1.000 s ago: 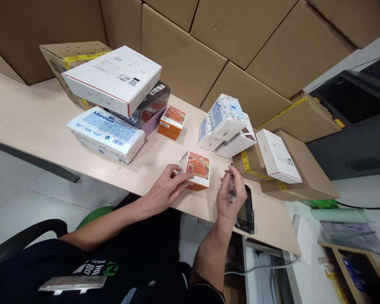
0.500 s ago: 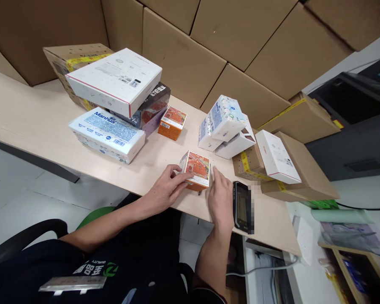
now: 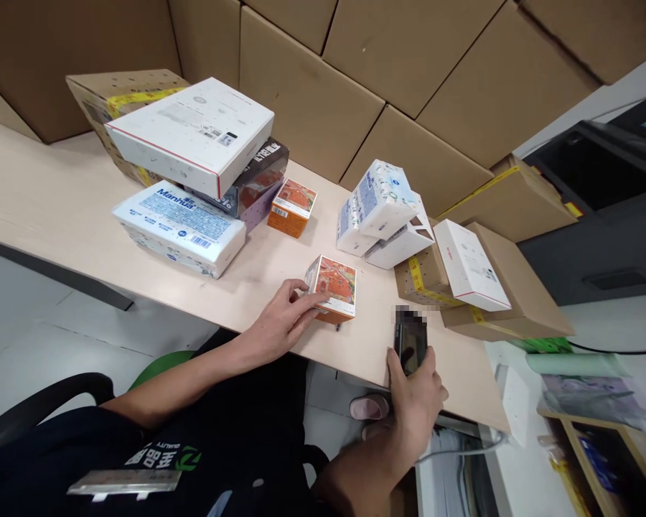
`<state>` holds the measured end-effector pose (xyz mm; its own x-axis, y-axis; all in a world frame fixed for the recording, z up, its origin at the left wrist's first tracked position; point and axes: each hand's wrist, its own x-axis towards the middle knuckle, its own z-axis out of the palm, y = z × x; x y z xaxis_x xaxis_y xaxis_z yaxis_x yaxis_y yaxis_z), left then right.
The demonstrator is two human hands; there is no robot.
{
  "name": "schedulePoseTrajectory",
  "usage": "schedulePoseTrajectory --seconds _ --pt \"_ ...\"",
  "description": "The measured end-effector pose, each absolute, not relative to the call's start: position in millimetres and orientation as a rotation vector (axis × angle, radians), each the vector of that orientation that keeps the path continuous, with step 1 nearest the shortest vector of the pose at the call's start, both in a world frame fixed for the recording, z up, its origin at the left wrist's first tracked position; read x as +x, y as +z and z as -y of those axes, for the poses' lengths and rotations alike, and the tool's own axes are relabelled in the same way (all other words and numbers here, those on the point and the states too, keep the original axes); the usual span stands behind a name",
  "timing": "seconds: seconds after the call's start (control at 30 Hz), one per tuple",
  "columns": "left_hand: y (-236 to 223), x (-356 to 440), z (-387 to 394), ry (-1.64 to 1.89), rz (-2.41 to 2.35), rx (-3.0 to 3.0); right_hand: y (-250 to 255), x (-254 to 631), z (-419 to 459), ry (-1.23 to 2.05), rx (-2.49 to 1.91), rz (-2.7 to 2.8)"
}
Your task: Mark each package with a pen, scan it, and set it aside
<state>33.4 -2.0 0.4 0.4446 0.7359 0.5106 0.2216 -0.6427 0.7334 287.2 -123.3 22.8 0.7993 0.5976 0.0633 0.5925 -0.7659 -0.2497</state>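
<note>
My left hand [image 3: 283,321] rests on the near side of a small orange box [image 3: 334,289] with a red picture on top, fingers curled against its left edge. The box sits near the front edge of the pale wooden desk [image 3: 59,208]. My right hand [image 3: 417,396] is closed around a black phone [image 3: 410,346], holding it up at the desk's front edge, right of the box. A small dark object [image 3: 338,327] lies just below the box, perhaps a pen tip.
A second orange box [image 3: 293,207] stands farther back. To the left lie a tissue pack [image 3: 180,228] and a white flat box [image 3: 192,134] on stacked boxes. Tissue packs [image 3: 380,203], a white box [image 3: 469,265] and a cardboard box [image 3: 509,287] sit right. Cardboard cartons [image 3: 312,93] line the back.
My right hand left the orange box's right side, moved right and toward me, and picked up the black phone. The pen it held a second ago is gone from it. My left hand stayed.
</note>
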Motion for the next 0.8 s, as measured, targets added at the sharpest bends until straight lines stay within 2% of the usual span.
schedulePoseTrajectory --seconds 0.13,0.47,0.8 --pt "-0.4 34.0 2.0 1.171 -0.796 2.124 17.9 278.3 117.8 -0.08 -2.543 0.926" --pt "-1.9 34.6 0.6 1.2 -0.789 2.132 18.0 199.2 101.3 0.01 -1.831 1.008" --pt "-4.4 34.8 1.8 1.24 -0.798 2.076 24.8 161.8 77.4 -0.164 -1.79 1.274"
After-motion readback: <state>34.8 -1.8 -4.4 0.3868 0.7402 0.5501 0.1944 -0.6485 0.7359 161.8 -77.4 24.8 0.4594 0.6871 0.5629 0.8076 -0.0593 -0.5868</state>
